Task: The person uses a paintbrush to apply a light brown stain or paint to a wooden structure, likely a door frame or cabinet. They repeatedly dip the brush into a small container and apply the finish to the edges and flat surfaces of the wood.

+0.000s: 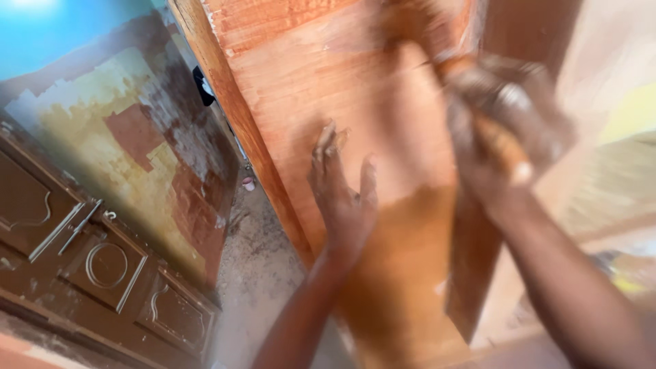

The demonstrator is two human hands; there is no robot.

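Your left hand [342,188] sits mid-frame, flat and fingers spread, palm pressed on the orange-brown wooden panel [294,75]; it grips nothing. Your right hand [495,140], upper right of the frame, is clenched round the wooden handle of a paintbrush [502,147]. That side is motion-blurred, so the bristles and exactly where they meet the wood can't be made out. Hands are apart, right one higher. The panel runs as a slanted slab from top centre down to bottom centre; its lower part looks darker than the streaked upper part. Its left edge is a long diagonal from the top of frame to just left of your left wrist, with open floor [256,266] beside it in the lower middle: dusty grey, a small pale cup [248,183] farther back. Far left, a dark brown carved door [96,260] with a metal handle lies along the lower left, and behind it a patchy, peeling wall [123,123] fills the upper left.
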